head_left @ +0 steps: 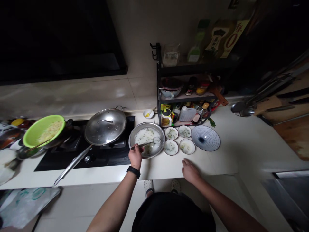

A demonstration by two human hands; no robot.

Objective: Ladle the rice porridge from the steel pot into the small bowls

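Observation:
My left hand (135, 155) is closed around the handle of a metal ladle (151, 142) whose scoop hangs over a steel basin (133, 133) of pale soup with green bits. My right hand (190, 169) rests flat on the white counter's front edge, fingers stretched out, holding nothing. Just right of the basin sit several small white bowls (171, 147) with a little soup in them. A black band is on my left wrist.
A lidded wok (105, 126) with a long handle sits on the black hob. A green bowl (43, 130) of food stands at the left. A blue patterned plate (205, 138) lies right of the small bowls, in front of a condiment rack (185, 93). A sink (289, 190) is at the right.

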